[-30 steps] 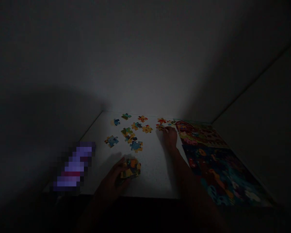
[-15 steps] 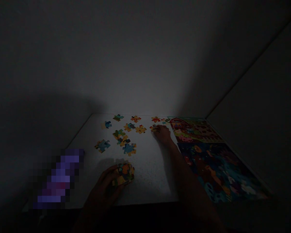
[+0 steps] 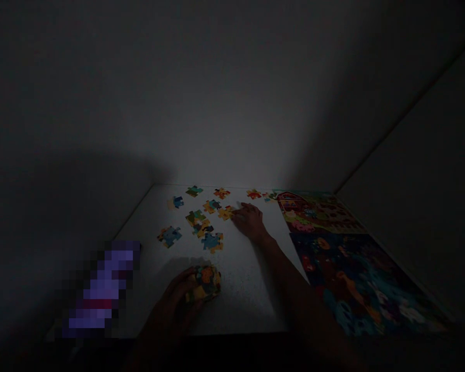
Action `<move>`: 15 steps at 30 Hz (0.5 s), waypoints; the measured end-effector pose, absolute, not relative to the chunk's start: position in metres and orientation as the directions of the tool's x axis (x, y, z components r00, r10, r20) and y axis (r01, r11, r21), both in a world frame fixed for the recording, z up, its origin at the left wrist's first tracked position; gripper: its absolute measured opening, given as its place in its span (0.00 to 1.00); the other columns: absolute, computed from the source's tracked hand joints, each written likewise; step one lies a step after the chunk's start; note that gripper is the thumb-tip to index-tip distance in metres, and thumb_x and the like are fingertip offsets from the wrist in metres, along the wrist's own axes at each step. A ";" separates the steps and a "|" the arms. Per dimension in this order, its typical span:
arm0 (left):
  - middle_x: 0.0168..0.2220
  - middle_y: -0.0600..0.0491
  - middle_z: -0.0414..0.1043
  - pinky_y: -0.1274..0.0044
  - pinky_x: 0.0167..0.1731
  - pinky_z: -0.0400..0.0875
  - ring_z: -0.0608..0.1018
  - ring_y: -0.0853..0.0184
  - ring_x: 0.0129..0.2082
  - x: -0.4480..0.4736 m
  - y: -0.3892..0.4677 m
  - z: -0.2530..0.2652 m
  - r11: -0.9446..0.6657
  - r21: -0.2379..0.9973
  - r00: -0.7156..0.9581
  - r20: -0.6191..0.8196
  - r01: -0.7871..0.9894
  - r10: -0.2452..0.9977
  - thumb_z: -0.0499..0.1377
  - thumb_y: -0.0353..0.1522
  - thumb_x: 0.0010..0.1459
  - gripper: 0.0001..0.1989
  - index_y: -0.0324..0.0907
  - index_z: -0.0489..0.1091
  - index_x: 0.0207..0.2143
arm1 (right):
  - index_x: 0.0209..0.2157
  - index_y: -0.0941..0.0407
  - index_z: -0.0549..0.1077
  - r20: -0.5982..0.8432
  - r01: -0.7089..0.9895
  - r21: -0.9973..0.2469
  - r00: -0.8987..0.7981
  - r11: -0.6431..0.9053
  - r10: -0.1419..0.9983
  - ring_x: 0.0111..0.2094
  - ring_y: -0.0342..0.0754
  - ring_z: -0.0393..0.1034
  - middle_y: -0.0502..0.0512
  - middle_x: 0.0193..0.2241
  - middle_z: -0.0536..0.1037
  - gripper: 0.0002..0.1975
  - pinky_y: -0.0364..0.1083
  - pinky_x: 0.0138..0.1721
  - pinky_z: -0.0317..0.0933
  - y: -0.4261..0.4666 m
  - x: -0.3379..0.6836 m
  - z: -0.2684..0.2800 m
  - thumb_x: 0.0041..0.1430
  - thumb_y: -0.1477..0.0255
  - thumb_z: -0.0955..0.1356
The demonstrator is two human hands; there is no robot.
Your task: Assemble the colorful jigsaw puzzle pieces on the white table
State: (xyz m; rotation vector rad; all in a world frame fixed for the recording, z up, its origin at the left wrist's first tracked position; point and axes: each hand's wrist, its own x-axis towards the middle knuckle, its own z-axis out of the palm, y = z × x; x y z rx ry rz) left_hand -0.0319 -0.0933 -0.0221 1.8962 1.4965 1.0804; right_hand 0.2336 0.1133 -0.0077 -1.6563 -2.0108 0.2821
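My left hand (image 3: 180, 294) is closed around a stack of jigsaw puzzle pieces (image 3: 204, 281) close to the table's front edge. The top piece shows orange, green and yellow. Farther back, my right hand (image 3: 248, 221) reaches low over the tabletop with its fingers bent. Its fingertips are at the right edge of a yellow puzzle piece (image 3: 225, 212) and cover part of it. To the left lie loose pieces: a blue one (image 3: 213, 241), a blue-grey one (image 3: 169, 236) and a green-yellow one (image 3: 196, 218). What is under my right palm is hidden.
The white table (image 3: 248, 289) stands against a wall, in dim light. On the right lie a farm picture (image 3: 321, 214) and a dark blue animal picture (image 3: 356, 284). A pixelated purple object (image 3: 104, 287) is at the left edge. A red-orange piece (image 3: 253, 194) lies at the back.
My right hand has moved left, up to the yellow piece. The piece that was at its fingertips no longer shows. My left hand still holds the stack; the view has shifted slightly.
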 end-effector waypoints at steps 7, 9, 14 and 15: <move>0.60 0.49 0.68 0.61 0.53 0.74 0.74 0.55 0.57 -0.037 -0.091 -0.034 -0.282 0.783 0.059 0.301 0.555 0.952 0.57 0.48 0.62 0.18 0.51 0.71 0.49 | 0.54 0.62 0.72 0.267 0.845 -0.523 0.291 -0.115 0.919 0.54 0.58 0.67 0.70 0.52 0.74 0.20 0.52 0.54 0.57 0.158 0.283 0.004 0.66 0.72 0.58; 0.60 0.50 0.69 0.62 0.52 0.75 0.75 0.56 0.56 -0.040 -0.090 -0.034 -0.287 0.782 0.070 0.300 0.553 0.951 0.58 0.48 0.61 0.17 0.53 0.71 0.49 | 0.54 0.63 0.72 0.269 0.869 -0.476 0.294 -0.139 0.917 0.55 0.59 0.65 0.70 0.52 0.73 0.20 0.53 0.55 0.55 0.169 0.286 0.004 0.67 0.68 0.60; 0.56 0.51 0.72 0.66 0.49 0.78 0.77 0.57 0.54 -0.038 -0.089 -0.027 -0.317 0.785 0.103 0.312 0.532 0.945 0.59 0.48 0.61 0.16 0.54 0.72 0.48 | 0.54 0.64 0.72 0.242 0.905 -0.399 0.257 -0.146 0.936 0.59 0.64 0.58 0.73 0.53 0.72 0.29 0.59 0.58 0.51 0.180 0.279 -0.005 0.63 0.55 0.64; 0.56 0.51 0.72 0.66 0.49 0.77 0.77 0.57 0.54 -0.035 -0.090 -0.025 -0.302 0.796 0.075 0.310 0.526 0.948 0.58 0.49 0.61 0.16 0.54 0.72 0.48 | 0.54 0.63 0.72 0.237 0.909 -0.397 0.233 -0.124 0.943 0.59 0.63 0.59 0.72 0.54 0.72 0.27 0.58 0.58 0.51 0.180 0.279 -0.006 0.64 0.55 0.64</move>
